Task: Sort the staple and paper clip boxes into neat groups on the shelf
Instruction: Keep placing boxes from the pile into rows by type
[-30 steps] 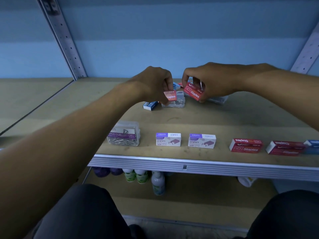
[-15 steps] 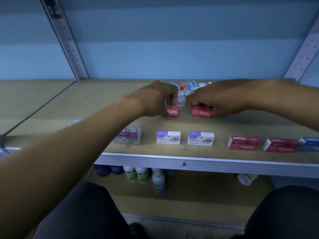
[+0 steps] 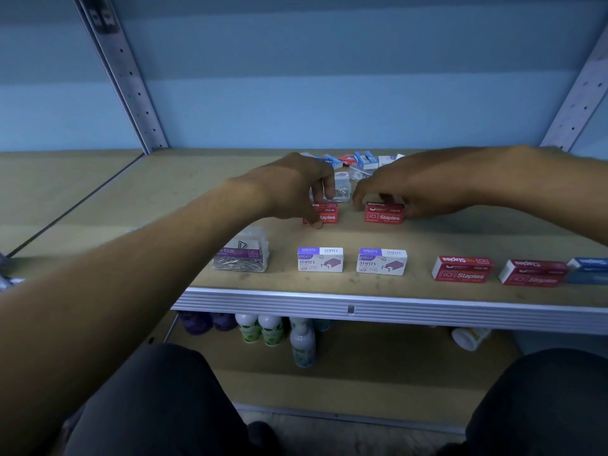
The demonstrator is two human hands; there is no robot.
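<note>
Two red staple boxes sit on the wooden shelf [image 3: 138, 205], behind the front row. My left hand [image 3: 292, 189] pinches the left red box [image 3: 327, 214] between thumb and fingers. My right hand [image 3: 418, 185] holds the right red box [image 3: 383, 214] by its ends. The front row holds a clear paper clip box [image 3: 241, 256], two white-purple staple boxes [image 3: 320, 260] [image 3: 381, 262], two more red staple boxes [image 3: 462, 270] [image 3: 533, 274] and a blue box [image 3: 589, 269]. Behind my hands are another clear clip box [image 3: 342, 189] and a loose pile of mixed boxes [image 3: 363, 161].
Perforated metal uprights [image 3: 128, 83] [image 3: 579, 100] flank the shelf, and a ribbed metal lip [image 3: 362, 307] runs along its front edge. On the lower shelf stand several bottles [image 3: 273, 330] and a tipped white jar [image 3: 470, 337]. My knees [image 3: 171, 399] are below.
Both hands carried a red staple box each from the back pile forward and down. The boxes now rest on the shelf side by side behind the white-purple ones.
</note>
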